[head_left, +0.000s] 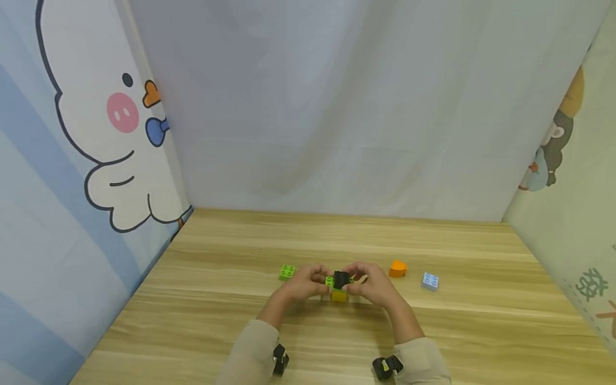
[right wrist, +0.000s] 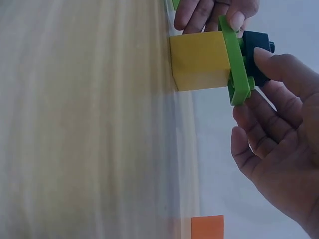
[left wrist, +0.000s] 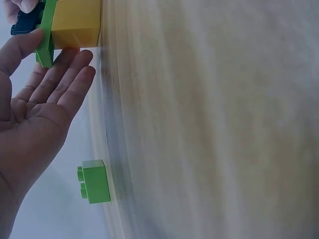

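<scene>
On the table a yellow block (right wrist: pixel 200 62) stands in front of me, with a flat green plate (right wrist: pixel 235 62) slightly slanted across its top. Above the plate sits a black brick (right wrist: pixel 256 42) with studs. My left hand (head_left: pixel 303 284) pinches the green plate near its left end, thumb on the studded side and fingers beneath. From the other side my right hand (head_left: pixel 374 286) holds the black brick, its thumb (right wrist: pixel 271 59) pressed on the brick's face. Several right fingers curve behind the brick and plate, partly hidden.
To the left of my left hand lies a green four-stud brick (head_left: pixel 287 272). Beyond my right hand are an orange piece (head_left: pixel 398 269) and a light blue brick (head_left: pixel 430 281). A hanging grey cloth (head_left: pixel 337 107) borders the wooden table (head_left: pixel 231 246) at the back.
</scene>
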`<state>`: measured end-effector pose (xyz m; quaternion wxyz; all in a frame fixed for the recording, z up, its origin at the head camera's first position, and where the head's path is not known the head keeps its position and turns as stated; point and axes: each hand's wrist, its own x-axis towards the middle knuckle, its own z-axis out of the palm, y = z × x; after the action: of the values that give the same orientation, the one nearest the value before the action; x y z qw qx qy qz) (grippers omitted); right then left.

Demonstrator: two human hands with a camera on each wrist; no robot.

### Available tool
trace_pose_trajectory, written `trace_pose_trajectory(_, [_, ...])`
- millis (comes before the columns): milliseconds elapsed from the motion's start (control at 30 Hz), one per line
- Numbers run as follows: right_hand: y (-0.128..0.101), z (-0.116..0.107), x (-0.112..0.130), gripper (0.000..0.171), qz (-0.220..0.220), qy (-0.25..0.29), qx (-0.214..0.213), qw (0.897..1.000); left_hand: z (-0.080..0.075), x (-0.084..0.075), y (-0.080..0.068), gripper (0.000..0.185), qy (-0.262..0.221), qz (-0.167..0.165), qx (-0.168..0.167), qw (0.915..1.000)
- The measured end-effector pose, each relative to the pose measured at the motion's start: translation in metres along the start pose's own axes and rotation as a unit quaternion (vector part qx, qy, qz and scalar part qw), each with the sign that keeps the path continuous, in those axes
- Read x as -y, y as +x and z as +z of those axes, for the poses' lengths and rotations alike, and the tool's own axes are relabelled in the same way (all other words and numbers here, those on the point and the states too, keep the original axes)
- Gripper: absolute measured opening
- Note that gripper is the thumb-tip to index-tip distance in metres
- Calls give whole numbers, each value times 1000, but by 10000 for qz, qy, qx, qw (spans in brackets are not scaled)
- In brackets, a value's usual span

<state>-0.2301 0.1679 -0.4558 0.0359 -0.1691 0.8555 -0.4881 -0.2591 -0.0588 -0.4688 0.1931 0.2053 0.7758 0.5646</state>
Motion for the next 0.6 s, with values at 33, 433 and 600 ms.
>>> trace_pose_trajectory(33, [0,0,1,27,9,-68,-13,10000,0,0,0,34,-17,16,13,10000])
trace_pose_trajectory(433, [4,-2,7,29,-224,-670,98,9975,-4,0,-1,34,-65,76,165,9998])
trace_pose_trajectory(600, [6,0,8,29,-310,-698,125,9970,-4,-1,-2,33,-59,24,130,9999])
